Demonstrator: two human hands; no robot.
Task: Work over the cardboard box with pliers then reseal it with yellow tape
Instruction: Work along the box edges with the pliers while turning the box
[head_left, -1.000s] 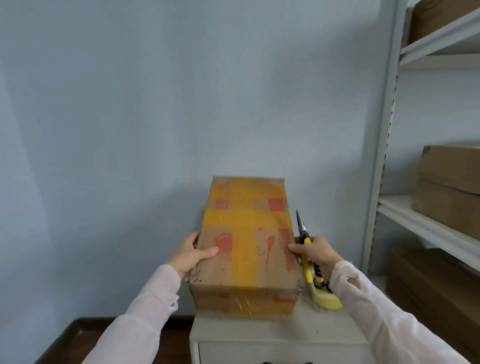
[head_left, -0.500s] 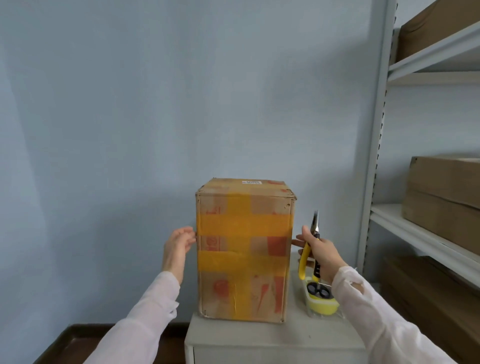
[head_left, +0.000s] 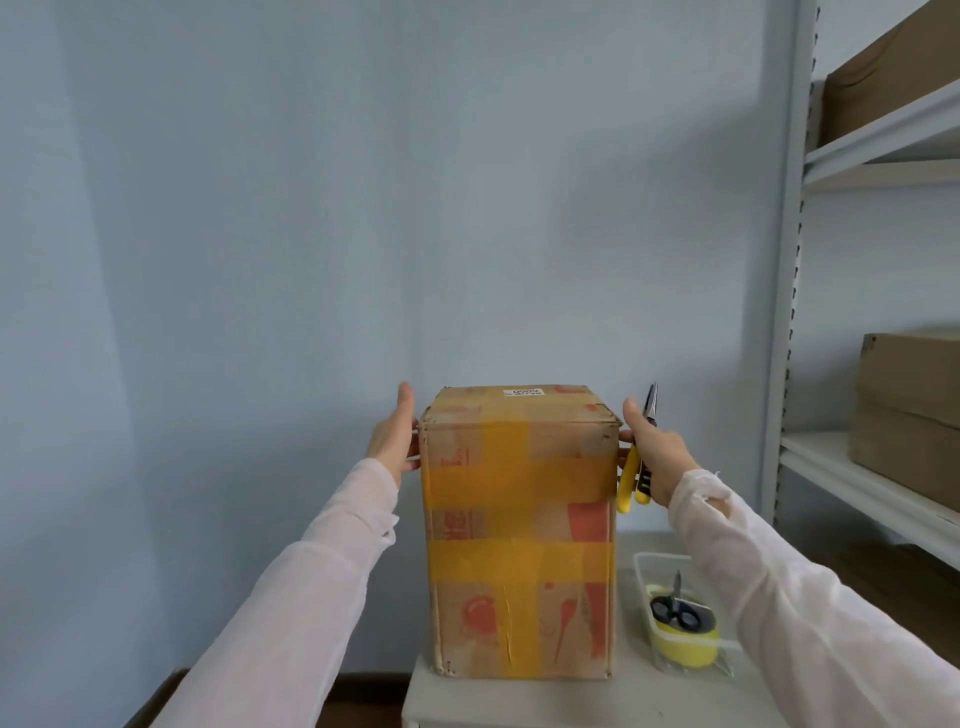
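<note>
Head view, one item per line.

- Cardboard box (head_left: 519, 530): stands on end on the small white table (head_left: 467, 699), at its middle, crossed by bands of yellow tape. A white label sits on the top face.
- Left hand (head_left: 392, 441): fingers straight, palm flat against the box's left side near the top. It presses and does not grip.
- Right hand (head_left: 657, 457): fingers wrapped round the yellow-handled pliers (head_left: 631, 475), tip pointing up. Its thumb lies against the box's upper right edge.
- Clear tray (head_left: 640, 564): on the table just right of the box, holding a yellow tape roll (head_left: 685, 644) with scissors (head_left: 675, 610) lying on it.
- Shelf (head_left: 862, 488): far right, stacked with more boxes.

Risks, as judged:
- The box is tall on a narrow base and looks likely to topple if the two hands push unevenly.
- The right hand is busy with the tool, so its hold on the box is weak and the box could slip on that side.
- The pliers lie close along the cardboard, and a turn of the wrist could gouge it.
- A box swinging right would strike the tray and could push it off the table.
</note>
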